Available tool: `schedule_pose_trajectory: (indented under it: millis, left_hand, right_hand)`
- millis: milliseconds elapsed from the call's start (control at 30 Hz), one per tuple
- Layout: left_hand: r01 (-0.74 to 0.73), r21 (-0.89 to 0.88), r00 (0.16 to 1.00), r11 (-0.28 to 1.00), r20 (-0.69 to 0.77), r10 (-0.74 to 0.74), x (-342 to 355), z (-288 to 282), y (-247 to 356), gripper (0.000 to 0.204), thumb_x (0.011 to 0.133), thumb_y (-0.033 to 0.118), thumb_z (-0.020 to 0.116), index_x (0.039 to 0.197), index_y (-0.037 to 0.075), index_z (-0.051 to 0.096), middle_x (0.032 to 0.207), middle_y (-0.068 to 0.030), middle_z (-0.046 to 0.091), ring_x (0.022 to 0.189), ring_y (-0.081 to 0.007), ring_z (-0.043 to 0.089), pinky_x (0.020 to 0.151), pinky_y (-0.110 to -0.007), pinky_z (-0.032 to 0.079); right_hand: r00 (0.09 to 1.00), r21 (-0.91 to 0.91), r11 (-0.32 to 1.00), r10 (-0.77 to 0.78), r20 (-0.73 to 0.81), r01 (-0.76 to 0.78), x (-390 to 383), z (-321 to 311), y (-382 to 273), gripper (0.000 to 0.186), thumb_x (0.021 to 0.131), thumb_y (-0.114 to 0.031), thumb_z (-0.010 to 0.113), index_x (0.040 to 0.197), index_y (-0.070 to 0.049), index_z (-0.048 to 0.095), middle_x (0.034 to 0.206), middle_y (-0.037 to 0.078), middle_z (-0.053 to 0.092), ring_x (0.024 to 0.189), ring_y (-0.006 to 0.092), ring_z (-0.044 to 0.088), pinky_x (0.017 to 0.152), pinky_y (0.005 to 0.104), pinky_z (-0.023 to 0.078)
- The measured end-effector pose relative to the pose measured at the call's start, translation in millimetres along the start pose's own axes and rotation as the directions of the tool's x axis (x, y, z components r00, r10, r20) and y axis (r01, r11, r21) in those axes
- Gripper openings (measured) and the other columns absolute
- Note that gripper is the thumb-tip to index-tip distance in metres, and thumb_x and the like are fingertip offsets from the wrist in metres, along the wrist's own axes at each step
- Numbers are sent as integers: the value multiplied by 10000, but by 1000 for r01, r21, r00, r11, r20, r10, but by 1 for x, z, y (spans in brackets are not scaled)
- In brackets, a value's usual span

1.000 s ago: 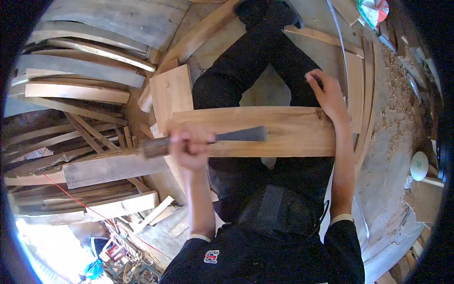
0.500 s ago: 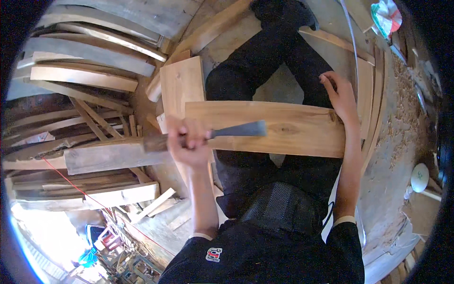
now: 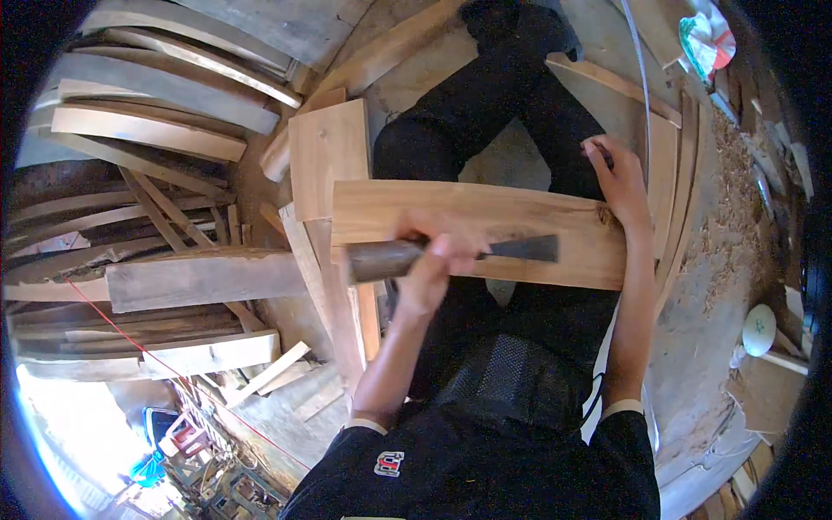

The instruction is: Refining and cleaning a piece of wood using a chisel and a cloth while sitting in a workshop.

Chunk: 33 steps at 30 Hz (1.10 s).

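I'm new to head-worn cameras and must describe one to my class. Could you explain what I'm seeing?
There is no machine here, just a person's two bare hands. A wide fisheye camera on the head looks down, so straight edges bend and the corners go dark. Picture left is the person's left.

A wooden board lies across the black-clad legs. The left hand, slightly blurred, grips a chisel-like tool, its flat blade over the board. The right hand is loosely curled by the board's right end; whether it holds anything is unclear. More planks are piled at the left.
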<state>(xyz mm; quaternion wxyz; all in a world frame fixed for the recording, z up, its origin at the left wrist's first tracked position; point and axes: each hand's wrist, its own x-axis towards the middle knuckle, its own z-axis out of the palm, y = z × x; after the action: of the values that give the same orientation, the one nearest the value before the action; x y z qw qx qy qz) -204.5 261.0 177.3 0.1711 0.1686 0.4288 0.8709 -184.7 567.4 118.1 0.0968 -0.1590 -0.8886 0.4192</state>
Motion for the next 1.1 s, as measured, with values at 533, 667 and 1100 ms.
schedule_pose_trajectory:
  millis: [533, 667, 1100]
  left_hand:
    - [-150, 79, 938, 986, -303, 167, -12, -44, 77, 259, 987, 364, 509, 855, 147, 458, 520, 71, 320, 431, -63, 289, 497, -269, 329]
    - [338, 67, 892, 939, -342, -296, -23, 6, 23, 185, 958, 293, 575, 900, 134, 502, 667, -28, 504, 588, -141, 534, 601, -325, 496]
    - [-151, 92, 928, 984, -330, 174, -10, -65, 91, 218, 1010, 301, 439, 860, 146, 470, 529, 52, 333, 463, -84, 317, 547, -300, 365]
  right_hand:
    - [1000, -113, 993, -22, 2, 22, 0, -4, -2, 275, 1009, -239, 566, 1056, 16, 659, 944, 155, 712, 907, 242, 681, 829, 329, 498]
    - [1000, -98, 995, 11, -15, -12, -2, -5, 4, 307, 994, -305, 577, 1066, -22, 672, 975, 187, 704, 923, 356, 676, 819, 397, 499]
    - [999, -177, 983, -39, 1, 39, -1, 1, 0, 282, 1019, -252, 551, 1085, 0, 660, 966, 145, 719, 922, 231, 686, 844, 331, 498]
